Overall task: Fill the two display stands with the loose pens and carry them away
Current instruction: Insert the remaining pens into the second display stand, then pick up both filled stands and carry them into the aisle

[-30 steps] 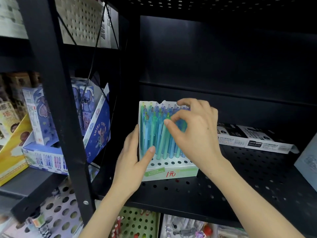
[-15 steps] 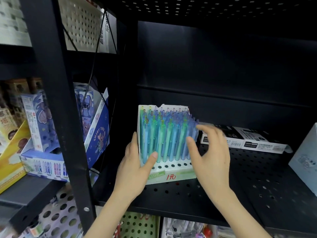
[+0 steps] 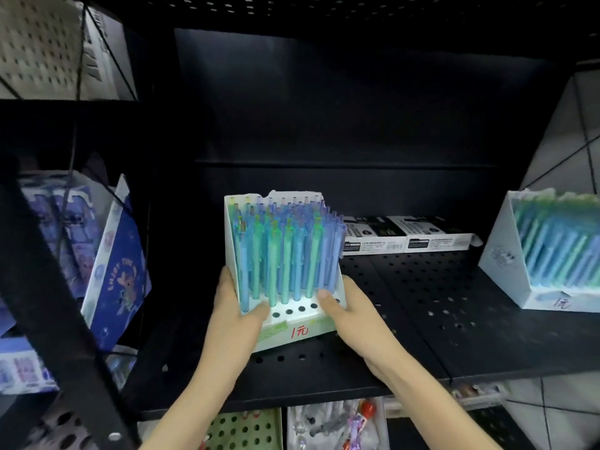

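Observation:
A white display stand (image 3: 293, 329) with a red price mark sits on the black perforated shelf (image 3: 422, 319), packed with upright blue and green pens (image 3: 285, 254). My left hand (image 3: 235, 316) grips its left side, thumb on the front holes. On the stand's right side my right hand (image 3: 350, 316) holds it, with the thumb lying over the front row. A second white stand (image 3: 506, 264), also full of blue and green pens (image 3: 558, 248), stands at the shelf's far right.
Two flat black-and-white boxes (image 3: 406, 235) lie at the back of the shelf behind the first stand. A black upright post (image 3: 48, 287) crosses the left foreground, with blue cartoon boxes (image 3: 113, 271) beyond it. Goods hang below the shelf edge.
My right hand has left the pen tops and dropped onto the stand's right side. The view has shifted right, bringing the second stand into sight.

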Tool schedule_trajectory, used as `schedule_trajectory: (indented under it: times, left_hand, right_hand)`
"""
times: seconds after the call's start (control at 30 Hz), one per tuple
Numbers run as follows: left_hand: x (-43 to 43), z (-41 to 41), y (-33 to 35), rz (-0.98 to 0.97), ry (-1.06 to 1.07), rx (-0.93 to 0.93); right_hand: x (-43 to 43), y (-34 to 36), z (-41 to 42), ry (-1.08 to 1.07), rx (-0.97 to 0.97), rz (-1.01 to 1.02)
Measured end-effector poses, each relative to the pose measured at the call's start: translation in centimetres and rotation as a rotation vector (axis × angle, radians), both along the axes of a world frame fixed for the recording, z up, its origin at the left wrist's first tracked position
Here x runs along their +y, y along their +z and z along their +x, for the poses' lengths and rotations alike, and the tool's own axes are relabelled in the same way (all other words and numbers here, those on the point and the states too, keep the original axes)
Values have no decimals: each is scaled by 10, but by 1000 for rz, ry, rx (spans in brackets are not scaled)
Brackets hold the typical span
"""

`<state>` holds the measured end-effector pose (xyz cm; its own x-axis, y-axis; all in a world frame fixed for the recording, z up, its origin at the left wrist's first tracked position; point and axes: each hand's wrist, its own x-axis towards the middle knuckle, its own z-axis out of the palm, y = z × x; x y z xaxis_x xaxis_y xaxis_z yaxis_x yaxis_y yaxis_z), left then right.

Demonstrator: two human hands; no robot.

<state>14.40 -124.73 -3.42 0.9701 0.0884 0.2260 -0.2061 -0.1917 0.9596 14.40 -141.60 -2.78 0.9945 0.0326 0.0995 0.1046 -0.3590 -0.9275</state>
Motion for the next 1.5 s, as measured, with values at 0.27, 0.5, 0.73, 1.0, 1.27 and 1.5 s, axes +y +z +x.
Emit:
schedule_trajectory:
  times: [0.27, 0.5, 0.73, 1.0, 1.27, 1.5]
  left_hand:
    - [-35, -6, 20, -112, -289, 51]
    - [-100, -15, 43, -211, -514, 169]
    - [-191, -53, 23, -510, -350, 194]
    - [-247, -55, 19, -570, -232, 151]
    - [-261, -56, 17, -567, -165, 89]
    - [-265, -37, 13, -576, -157, 90]
  right_hand:
    - [-40, -1, -37, -197, -128, 256]
    - [-105, 7, -76, -244, -201, 271]
    - [-233, 9, -108, -522, -287, 310]
    - [-346, -2, -57, -716, -252, 14]
    - [-380, -8, 3, -596, -81, 501]
    - [-386, -19, 5, -567, -190, 172]
